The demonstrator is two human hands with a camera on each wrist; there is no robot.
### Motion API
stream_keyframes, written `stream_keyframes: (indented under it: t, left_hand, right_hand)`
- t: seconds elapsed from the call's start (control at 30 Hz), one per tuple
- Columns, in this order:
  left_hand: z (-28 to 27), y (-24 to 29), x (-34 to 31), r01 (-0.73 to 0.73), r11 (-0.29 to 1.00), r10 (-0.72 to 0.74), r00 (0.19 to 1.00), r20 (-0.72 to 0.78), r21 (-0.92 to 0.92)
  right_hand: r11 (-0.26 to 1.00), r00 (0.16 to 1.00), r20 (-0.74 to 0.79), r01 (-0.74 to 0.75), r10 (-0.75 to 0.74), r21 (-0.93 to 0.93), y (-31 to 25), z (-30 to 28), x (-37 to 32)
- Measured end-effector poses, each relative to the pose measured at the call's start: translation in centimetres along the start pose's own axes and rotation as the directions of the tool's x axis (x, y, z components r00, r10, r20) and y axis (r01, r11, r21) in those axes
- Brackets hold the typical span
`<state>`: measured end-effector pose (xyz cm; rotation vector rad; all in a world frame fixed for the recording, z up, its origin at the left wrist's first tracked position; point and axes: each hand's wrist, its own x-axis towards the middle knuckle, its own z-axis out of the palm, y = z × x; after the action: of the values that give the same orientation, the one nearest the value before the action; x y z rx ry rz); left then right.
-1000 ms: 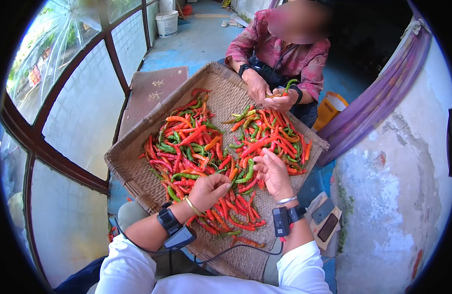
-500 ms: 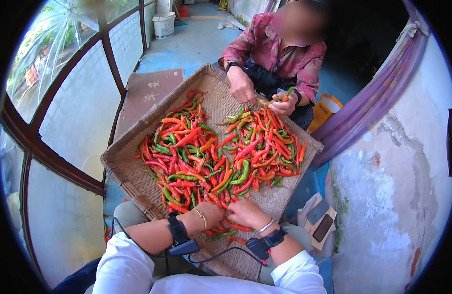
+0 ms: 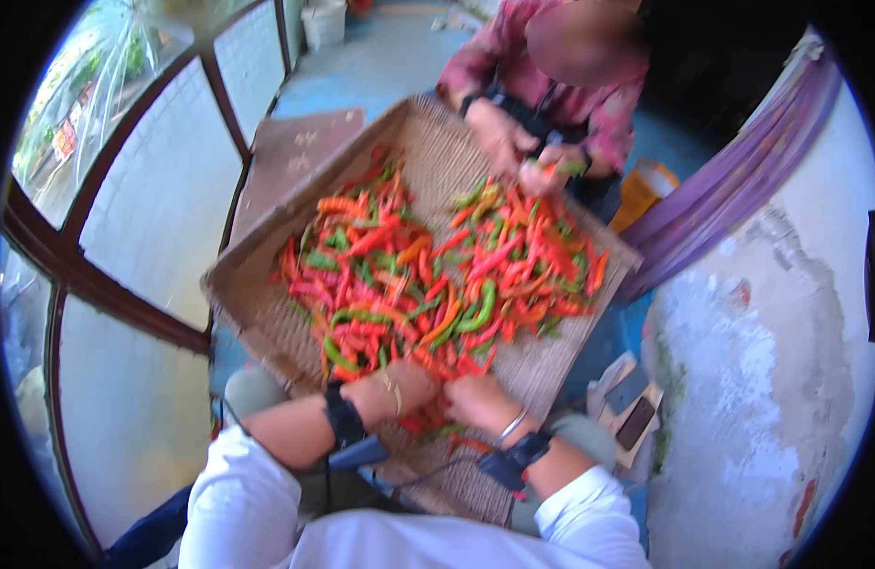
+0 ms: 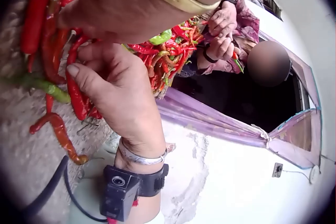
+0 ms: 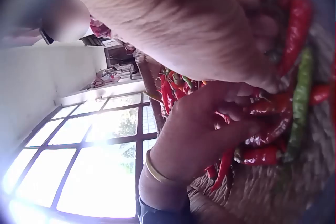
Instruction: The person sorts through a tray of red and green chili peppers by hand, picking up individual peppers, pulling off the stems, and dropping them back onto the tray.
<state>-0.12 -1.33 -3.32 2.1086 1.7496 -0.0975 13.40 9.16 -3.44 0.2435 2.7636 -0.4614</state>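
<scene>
A woven tray (image 3: 542, 365) holds a wide pile of red, orange and green chilies (image 3: 428, 266). My two hands meet at the pile's near edge. My left hand (image 3: 406, 384), with a gold bangle, curls its fingers over red chilies (image 5: 262, 106). Right beside it, my right hand (image 3: 471, 396) grips a few red chilies (image 4: 77, 98) under its thumb. In the left wrist view a green chili (image 4: 44, 85) and a loose red one (image 4: 60, 134) lie on the weave by the right hand (image 4: 115, 92). The head view is blurred.
A person in a pink top sits across the tray, hands (image 3: 528, 161) together on a chili. Curved window frames (image 3: 106, 303) close the left side, a brown mat (image 3: 286, 161) lies beyond. Purple cloth (image 3: 741, 190), a yellow bag (image 3: 641, 190) and two phones (image 3: 632, 408) are on the right.
Both my hands drew back from the middle of the pile to its near edge and came together on the chilies there. The head camera shifted and the picture blurred.
</scene>
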Motion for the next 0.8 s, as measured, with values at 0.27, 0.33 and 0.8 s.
stream_keyframes:
  t: [0.27, 0.33, 0.8]
  left_hand:
    - [0.5, -1.2, -0.5, -0.001, 0.984, -0.008, 0.999, 0.049, 0.175]
    - [0.6, -1.2, -0.3, -0.002, 0.983, -0.007, 0.999, 0.048, 0.184]
    - [-5.3, -1.6, -1.7, -0.123, 0.763, -0.163, 0.913, -0.374, -0.634]
  right_hand:
    - [0.992, 0.996, -0.057, 0.077, -0.072, 0.099, 0.2, -0.3, -0.3]
    - [0.991, 0.998, -0.033, 0.057, -0.054, 0.117, 0.3, -0.1, -0.2]
    - [0.096, 0.988, -0.094, 0.083, 0.12, 0.992, 0.3, -3.0, 0.3]
